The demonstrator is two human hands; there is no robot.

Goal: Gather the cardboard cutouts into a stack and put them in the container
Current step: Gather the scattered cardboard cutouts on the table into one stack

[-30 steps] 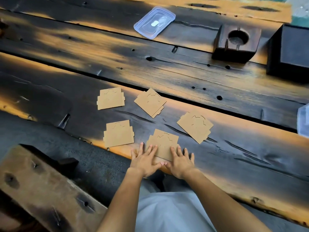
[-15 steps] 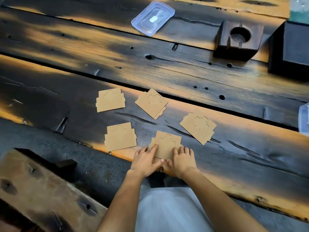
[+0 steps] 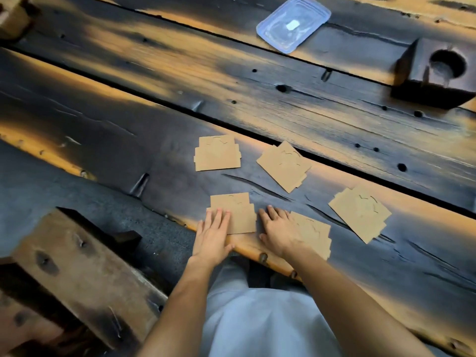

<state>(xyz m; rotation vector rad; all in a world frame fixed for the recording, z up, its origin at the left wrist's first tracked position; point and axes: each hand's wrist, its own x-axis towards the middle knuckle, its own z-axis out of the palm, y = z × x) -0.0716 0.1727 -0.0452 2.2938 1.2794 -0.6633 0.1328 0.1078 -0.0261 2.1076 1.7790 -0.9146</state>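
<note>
Several tan cardboard cutouts lie flat on the dark wooden table. My left hand [image 3: 212, 234] rests with straight fingers on the near-left cutout [image 3: 238, 213]. My right hand [image 3: 279, 229] lies flat beside it, covering the left part of the near-middle cutout [image 3: 315, 234]. Three more cutouts lie apart: far left [image 3: 217, 155], far middle [image 3: 284, 164], right [image 3: 360, 213]. A clear plastic lid [image 3: 293, 23] lies on the far side of the table. No container body is in view.
A dark wooden block with a round hole [image 3: 435, 73] stands at the far right. A wooden bench [image 3: 77, 276] sits below the table's near edge [image 3: 247, 251] on my left. Deep grooves run between the table planks.
Both hands have shifted left from the near-middle cutout; my left hand now lies on the near-left cutout. The view has swung left, taking the far-right objects out of frame.
</note>
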